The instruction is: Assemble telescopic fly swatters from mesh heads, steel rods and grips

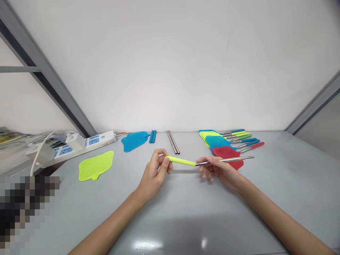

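Observation:
Over the middle of the grey table, my left hand (157,169) pinches the far left end of a yellow-green handle grip (182,161). My right hand (220,170) holds a shiny metal telescopic rod (233,159) between thumb and fingers. The rod's left end meets the right end of the grip, and the two form a nearly straight line; how deep the rod sits inside cannot be seen. On the table to the left lies a loose yellow-green fly swatter head (96,165), its short neck pointing toward me.
Blue swatter heads (135,141), two blue grips (152,136) and metal rods (173,142) lie near the wall. Behind my right hand several assembled fly swatters overlap, a red one (225,152) in front. A white power strip (92,141) with plugs and a cable lines the left edge.

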`<control>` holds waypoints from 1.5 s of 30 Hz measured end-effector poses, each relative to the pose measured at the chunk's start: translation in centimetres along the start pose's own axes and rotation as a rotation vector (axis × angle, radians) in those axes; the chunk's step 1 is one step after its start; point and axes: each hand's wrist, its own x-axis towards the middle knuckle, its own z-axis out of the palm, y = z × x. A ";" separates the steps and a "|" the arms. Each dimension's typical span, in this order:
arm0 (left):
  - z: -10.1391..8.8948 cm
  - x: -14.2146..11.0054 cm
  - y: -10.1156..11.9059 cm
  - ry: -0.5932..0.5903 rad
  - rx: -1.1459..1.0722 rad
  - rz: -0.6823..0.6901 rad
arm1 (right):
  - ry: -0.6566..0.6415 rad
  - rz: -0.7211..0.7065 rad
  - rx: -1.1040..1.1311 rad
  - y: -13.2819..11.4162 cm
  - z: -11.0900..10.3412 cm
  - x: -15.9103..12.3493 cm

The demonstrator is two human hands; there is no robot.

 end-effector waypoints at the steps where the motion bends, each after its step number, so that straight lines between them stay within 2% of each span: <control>1: 0.0 0.0 0.0 -0.006 0.001 -0.004 | 0.002 -0.001 0.008 0.0 0.0 0.0; 9: 0.2 0.0 -0.1 -0.030 0.073 -0.038 | 0.037 -0.038 0.116 0.2 -0.4 0.1; 15: 0.2 0.0 -0.1 -0.133 0.246 -0.033 | 0.055 -0.047 0.132 0.1 -0.4 0.0; 21: 0.4 0.1 -0.1 -0.208 0.299 -0.008 | 0.043 -0.051 0.121 0.1 -0.4 -0.1; 27: 0.5 0.1 -0.3 -0.222 0.332 0.007 | 0.048 -0.044 0.118 0.1 -0.3 -0.1; 36: 0.7 -0.1 -0.6 -0.256 0.364 0.000 | 0.099 -0.007 -0.005 -0.1 0.3 -0.1; 45: 1.1 -0.3 -0.4 -0.278 0.347 0.003 | 0.032 -0.010 -0.101 0.4 0.6 0.0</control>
